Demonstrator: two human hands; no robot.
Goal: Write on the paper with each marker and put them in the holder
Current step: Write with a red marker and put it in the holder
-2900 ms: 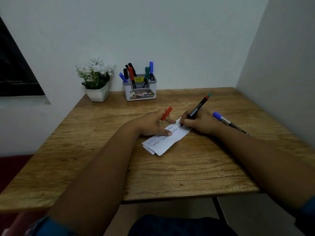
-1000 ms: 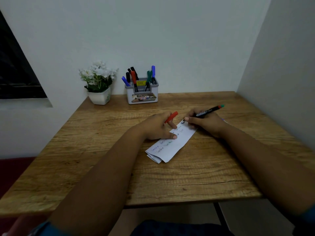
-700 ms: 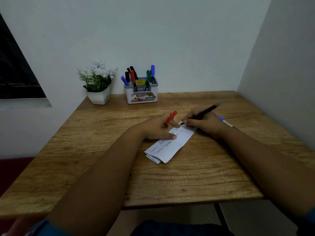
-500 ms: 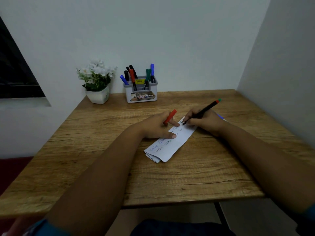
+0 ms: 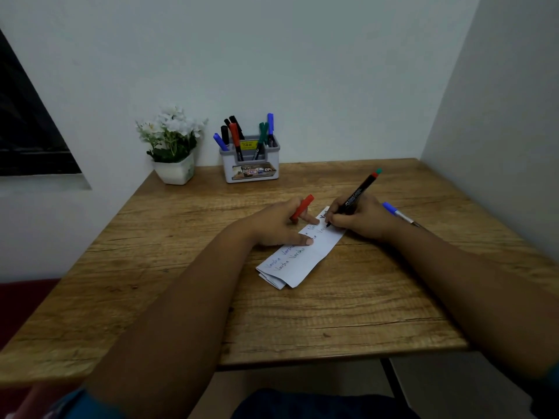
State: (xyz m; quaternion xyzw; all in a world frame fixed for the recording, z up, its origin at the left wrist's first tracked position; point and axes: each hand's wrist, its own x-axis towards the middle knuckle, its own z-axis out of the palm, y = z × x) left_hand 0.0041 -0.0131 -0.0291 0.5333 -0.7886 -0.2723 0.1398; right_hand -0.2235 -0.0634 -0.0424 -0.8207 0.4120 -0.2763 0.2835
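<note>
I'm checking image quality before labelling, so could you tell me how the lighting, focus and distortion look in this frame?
Head view: dim, even light with a bluish cast, no glare; wide-angle bending stretches the forearms and table edges. The marker in the right hand shows readable print; the writing on the paper is faint and soft.
</note>
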